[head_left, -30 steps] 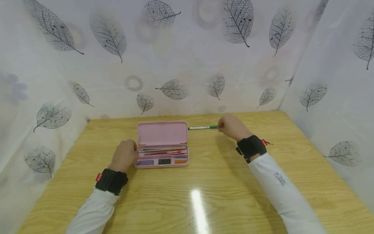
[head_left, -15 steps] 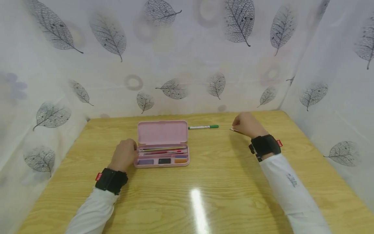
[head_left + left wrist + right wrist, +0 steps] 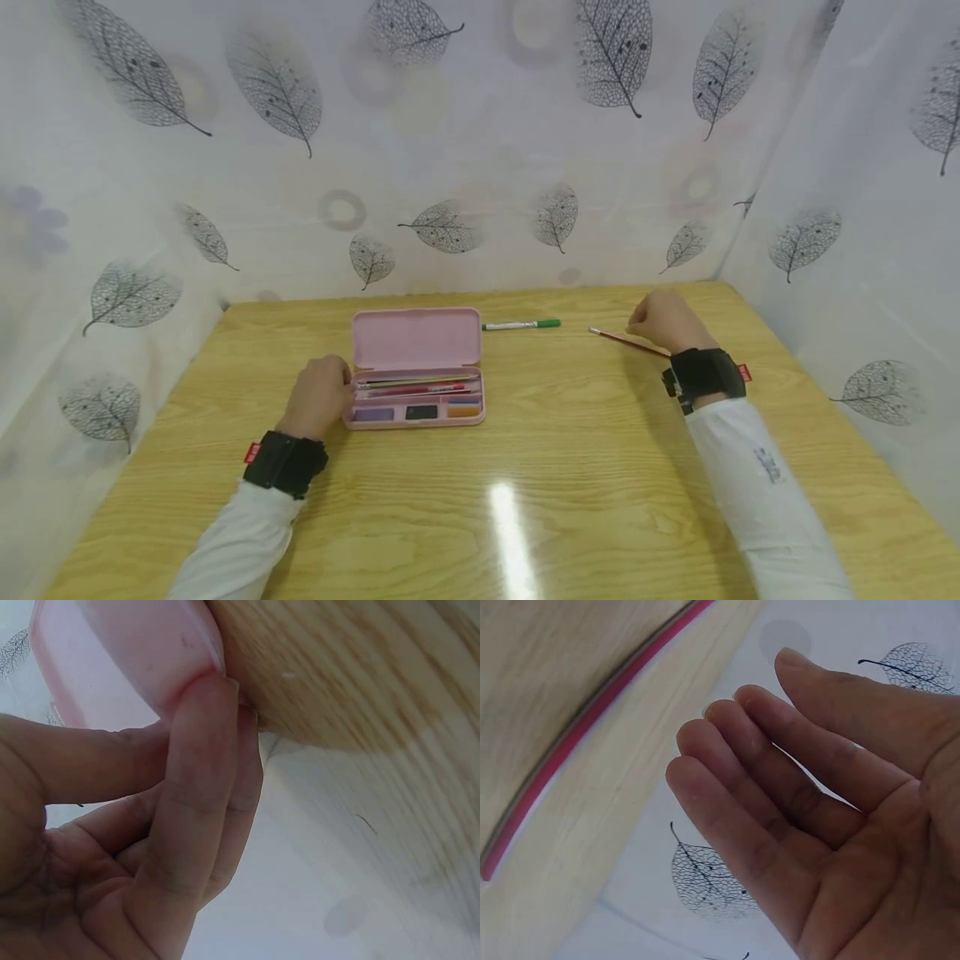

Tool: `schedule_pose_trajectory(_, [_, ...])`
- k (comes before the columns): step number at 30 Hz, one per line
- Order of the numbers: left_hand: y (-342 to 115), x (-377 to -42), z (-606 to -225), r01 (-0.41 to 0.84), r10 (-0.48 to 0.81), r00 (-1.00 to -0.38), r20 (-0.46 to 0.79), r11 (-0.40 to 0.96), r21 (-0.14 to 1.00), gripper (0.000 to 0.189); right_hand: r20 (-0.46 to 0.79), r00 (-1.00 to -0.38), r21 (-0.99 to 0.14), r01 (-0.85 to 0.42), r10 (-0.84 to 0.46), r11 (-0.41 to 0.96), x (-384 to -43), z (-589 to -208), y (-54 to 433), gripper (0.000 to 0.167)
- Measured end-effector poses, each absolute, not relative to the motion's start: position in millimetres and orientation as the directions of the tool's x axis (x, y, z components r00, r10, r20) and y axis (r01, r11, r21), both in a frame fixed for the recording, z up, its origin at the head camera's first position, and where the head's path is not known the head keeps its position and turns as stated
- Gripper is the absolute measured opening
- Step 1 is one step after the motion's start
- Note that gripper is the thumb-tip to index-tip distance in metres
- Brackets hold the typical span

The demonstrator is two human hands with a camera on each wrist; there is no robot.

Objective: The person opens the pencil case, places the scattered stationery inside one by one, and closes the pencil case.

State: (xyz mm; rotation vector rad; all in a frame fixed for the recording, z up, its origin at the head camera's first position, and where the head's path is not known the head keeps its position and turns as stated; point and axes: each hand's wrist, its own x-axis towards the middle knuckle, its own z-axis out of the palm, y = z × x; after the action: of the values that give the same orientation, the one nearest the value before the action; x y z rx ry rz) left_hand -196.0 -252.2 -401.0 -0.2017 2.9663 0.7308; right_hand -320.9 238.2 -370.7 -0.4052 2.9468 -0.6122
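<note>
In the head view a pink pencil case (image 3: 417, 340) lies with its lid folded back on the wooden table. My left hand (image 3: 317, 398) pinches its left end between thumb and fingers, as the left wrist view shows on the pink wall (image 3: 161, 656). My right hand (image 3: 666, 321) hovers with loosely bent fingers over a dark red pencil (image 3: 628, 341), whose far part is hidden behind the wrist. Seen from the right wrist, the fingers hold nothing, and the pencil (image 3: 577, 724) lies apart from them.
A white marker with a green cap (image 3: 522, 325) lies right of the case lid. Several pencils (image 3: 420, 387) fill the case's back compartment. A purple block (image 3: 373, 414), a black block (image 3: 422, 412) and an orange block (image 3: 463, 411) sit in front. A leaf-patterned curtain (image 3: 480, 125) borders the table.
My right hand has moved right, from the marker's green cap to above the red pencil, uncovering more of the pencil. The marker, the case and my left hand stay in place.
</note>
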Motion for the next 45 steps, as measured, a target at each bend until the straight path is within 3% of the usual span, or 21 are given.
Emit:
schedule_pose_trajectory(31, [-252.7,-195.9,-402.2,-0.156,-0.115,-0.987,-0.116,0.869,0.469,0.011,-0.003,-0.972,-0.415,-0.213,-0.235,0.885,-328.9,-405.0,241.4,0.004])
schedule_pose_trajectory(45, [-254.3,-196.9,-404.3,-0.139,-0.108,-0.990,-0.094,0.871,0.471,0.010,0.013,-0.969,-0.410,-0.231,-0.248,0.883,-328.3,-405.6,240.9,0.005])
